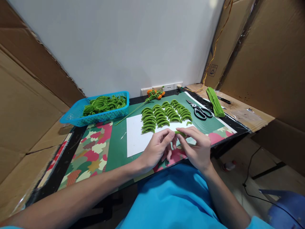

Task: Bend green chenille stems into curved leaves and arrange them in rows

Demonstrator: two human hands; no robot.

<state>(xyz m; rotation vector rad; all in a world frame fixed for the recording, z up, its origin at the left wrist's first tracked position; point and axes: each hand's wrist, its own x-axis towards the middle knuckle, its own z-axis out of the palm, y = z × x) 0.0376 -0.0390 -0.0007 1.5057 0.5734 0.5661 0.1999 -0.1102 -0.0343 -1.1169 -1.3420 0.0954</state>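
Observation:
Both of my hands meet over the near edge of the table and pinch one short green fuzzy pipe-cleaner piece (180, 133). My left hand (158, 149) holds its left end with curled fingers. My right hand (196, 147) grips the other end between thumb and forefinger. Just beyond them, several bent green pieces (164, 115) lie in rows, partly on a white sheet of paper (135, 136). One small green scrap (189, 122) lies beside the rows.
A blue basket (95, 118) of green loops stands at the back left. A stemmed orange flower (154, 93) lies behind the rows. Black scissors (200, 111) and a bundle of straight green pipe cleaners (214, 101) lie at the right. Cardboard walls flank the table.

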